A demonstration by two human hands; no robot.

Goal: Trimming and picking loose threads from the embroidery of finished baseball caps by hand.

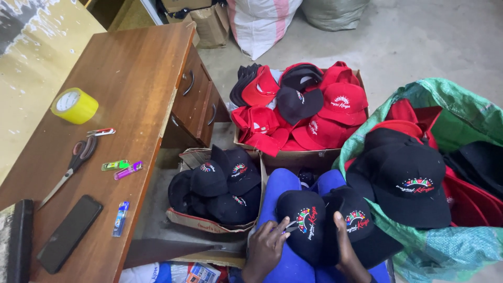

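— What are the hands doing?

— Both are working on a black cap [309, 222] that is lying on the person's lap, just below the cardboard box of red caps [301, 112]. The left hand [266, 249] is pinching a small thin tool [289, 226] against the cap's embroidered front. The right hand [347, 246] is gripping the cap's other side.

— And around that box?

— A smaller box of black caps [217, 188] is sitting to its lower left. A green sack [461, 112] of caps is lying to its right. The wooden counter [131, 78], to its left, is carrying scissors [70, 167], yellow tape [74, 105] and a phone [69, 233].
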